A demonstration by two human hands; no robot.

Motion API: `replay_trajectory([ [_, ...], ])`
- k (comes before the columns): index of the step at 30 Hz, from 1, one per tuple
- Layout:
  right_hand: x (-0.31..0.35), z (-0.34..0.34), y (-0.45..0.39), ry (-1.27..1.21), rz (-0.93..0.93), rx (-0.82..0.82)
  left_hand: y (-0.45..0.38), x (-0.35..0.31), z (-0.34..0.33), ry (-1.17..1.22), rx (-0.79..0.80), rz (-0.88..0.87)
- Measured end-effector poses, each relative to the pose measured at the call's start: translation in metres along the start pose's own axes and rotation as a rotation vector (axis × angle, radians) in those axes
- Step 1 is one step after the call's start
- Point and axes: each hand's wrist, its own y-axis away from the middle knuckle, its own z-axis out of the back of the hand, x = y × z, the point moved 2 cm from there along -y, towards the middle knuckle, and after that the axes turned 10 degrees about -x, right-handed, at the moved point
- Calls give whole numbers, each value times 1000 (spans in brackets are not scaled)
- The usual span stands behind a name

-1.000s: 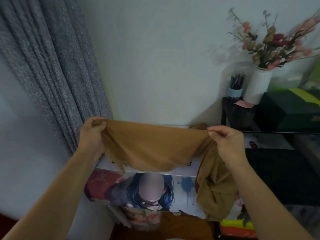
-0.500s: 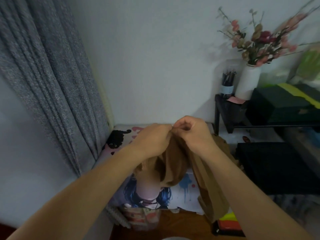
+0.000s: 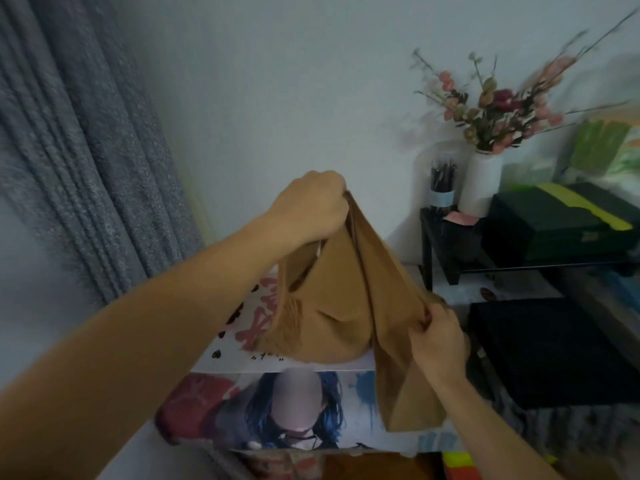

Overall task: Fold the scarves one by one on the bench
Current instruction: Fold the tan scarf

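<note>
A tan-brown scarf (image 3: 339,306) hangs in the air over the bench (image 3: 242,344), whose top and front carry printed artwork. My left hand (image 3: 311,206) grips the scarf's gathered upper corners, raised high at the middle of the view. Lower and to the right, my right hand (image 3: 438,341) pinches the hanging fold of the scarf. One doubled end droops past the bench's front edge.
A grey curtain (image 3: 79,150) hangs at the left. At the right stand a black side table (image 3: 446,244) with a white vase of flowers (image 3: 479,181) and a pen cup (image 3: 441,192), a dark green box (image 3: 554,220) and a black case (image 3: 554,351).
The scarf was held spread wide, then both hands met at the top. Now my left hand alone keeps the top, raised, while my right hand has dropped to pinch the fold lower right.
</note>
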Motion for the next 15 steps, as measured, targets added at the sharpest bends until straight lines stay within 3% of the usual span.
replay_trajectory([
  [8,51,-7,-43,-77,80,140,-57,-26,73,-22,-77,43],
  [15,18,13,-94,161,25,24,-83,34,112,-199,-178,197],
])
